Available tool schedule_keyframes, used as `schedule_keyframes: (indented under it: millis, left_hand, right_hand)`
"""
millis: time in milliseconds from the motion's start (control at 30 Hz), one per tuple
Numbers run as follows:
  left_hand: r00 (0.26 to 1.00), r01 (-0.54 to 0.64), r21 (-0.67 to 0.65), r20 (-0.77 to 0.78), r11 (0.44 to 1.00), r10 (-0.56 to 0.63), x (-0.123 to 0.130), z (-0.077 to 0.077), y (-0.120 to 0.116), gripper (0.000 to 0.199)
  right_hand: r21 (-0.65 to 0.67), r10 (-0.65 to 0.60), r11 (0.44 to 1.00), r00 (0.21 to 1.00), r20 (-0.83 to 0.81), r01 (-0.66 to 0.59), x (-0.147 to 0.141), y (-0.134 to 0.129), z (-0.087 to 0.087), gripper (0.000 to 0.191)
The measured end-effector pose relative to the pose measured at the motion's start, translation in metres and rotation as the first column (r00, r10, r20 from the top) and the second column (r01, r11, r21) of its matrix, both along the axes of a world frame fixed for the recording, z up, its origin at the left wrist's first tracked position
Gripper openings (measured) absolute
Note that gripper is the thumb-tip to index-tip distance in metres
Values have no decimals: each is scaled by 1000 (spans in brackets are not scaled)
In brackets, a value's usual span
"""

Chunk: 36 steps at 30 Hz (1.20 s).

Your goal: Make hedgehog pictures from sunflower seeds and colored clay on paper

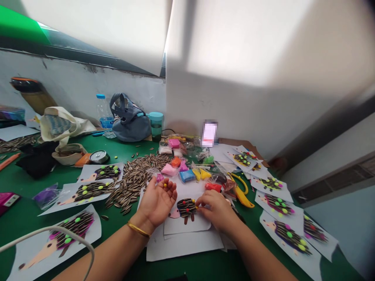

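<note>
A hedgehog picture with striped sunflower seeds for spines, red dots and a pink face lies on white paper before me. My right hand reaches its right edge, thumb and forefinger closed on a bit of yellow clay. Left of the picture, my left hand is turned palm up, fingers partly curled, holding a small yellow clay ball at the fingers. Bags of coloured clay lie just beyond, among them yellow clay, blue clay and red clay.
A pile of sunflower seeds spreads to the left. Finished-looking hedgehog pictures flank both sides, one at right. Yellow-handled scissors lie at right. A blue bag, a cup and a phone stand behind. A white cable crosses lower left.
</note>
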<state>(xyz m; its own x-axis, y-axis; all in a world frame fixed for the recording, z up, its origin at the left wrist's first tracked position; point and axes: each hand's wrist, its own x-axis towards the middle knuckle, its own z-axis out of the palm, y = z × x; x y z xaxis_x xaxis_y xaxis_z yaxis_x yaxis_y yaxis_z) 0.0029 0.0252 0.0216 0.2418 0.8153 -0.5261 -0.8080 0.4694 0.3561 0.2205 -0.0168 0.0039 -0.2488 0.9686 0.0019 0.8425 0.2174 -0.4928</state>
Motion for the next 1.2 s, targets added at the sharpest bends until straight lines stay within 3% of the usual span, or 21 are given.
schedule_keyframes:
  millis: [1200]
  left_hand:
    - [1000, 11, 7, 1, 1000, -11, -1, -3, -1, 38]
  right_hand:
    - [-23, 34, 999, 998, -49, -35, 3, 2, 4, 7]
